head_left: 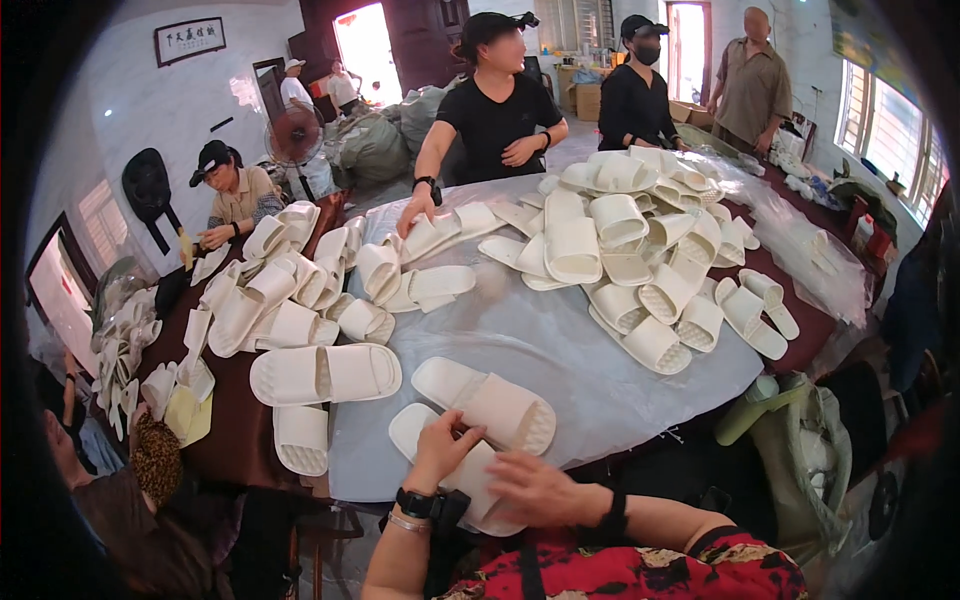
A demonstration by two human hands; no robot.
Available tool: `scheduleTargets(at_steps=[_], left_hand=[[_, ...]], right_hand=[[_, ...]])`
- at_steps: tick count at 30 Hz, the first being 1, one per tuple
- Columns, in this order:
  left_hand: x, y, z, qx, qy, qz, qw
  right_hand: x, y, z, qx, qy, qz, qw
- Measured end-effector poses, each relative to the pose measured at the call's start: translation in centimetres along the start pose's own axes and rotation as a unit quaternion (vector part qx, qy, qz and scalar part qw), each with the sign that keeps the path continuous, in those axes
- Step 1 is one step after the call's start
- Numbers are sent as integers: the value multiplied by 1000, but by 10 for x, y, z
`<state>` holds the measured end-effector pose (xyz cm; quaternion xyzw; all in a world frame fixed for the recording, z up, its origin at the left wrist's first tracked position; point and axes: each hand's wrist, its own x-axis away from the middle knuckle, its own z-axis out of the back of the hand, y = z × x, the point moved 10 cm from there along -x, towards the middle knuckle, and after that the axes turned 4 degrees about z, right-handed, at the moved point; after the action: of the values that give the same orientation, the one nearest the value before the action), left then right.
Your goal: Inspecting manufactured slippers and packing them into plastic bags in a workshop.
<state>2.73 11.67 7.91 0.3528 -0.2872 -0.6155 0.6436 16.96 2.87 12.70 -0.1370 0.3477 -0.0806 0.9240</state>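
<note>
The near white slipper [474, 478] could slide off toward six o'clock: its six-o'clock end seems to reach past the rim of the surface [640, 420], so a push from my right hand [545, 490] with only a light hold from my left hand [442, 450] might tip it into my lap. A stray nudge toward twelve o'clock could also shove the far slipper [508, 405] out of line, since the two lie so close together.

That near slipper lies right beneath my hands, angled from ten o'clock to about five. My left hand is over its far part, thumb and fingers drawn narrow; I cannot tell whether they pinch the edge. My right hand sits at its three o'clock side, fingers loosely spread over the strap, too blurred for me to tell if they grip. The far slipper lies just beyond my fingertips at twelve o'clock; a large slipper pile [620, 220] rises at one o'clock.
</note>
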Motion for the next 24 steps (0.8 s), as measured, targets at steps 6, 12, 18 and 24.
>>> scheduleTargets(at_steps=[6,12,18,24], left_hand=[[-9,3,7,-11,65,0,998],[-17,-12,7,50,-26,-7,998],[-15,29,10,-133,-11,-128,983],[-44,12,-21,-186,5,-150,971]], right_hand=[[-4,8,-46,60,-121,0,991],[-1,26,-34,106,-127,-21,986],[12,46,-5,119,-108,-85,983],[30,65,31,170,-51,-97,979]])
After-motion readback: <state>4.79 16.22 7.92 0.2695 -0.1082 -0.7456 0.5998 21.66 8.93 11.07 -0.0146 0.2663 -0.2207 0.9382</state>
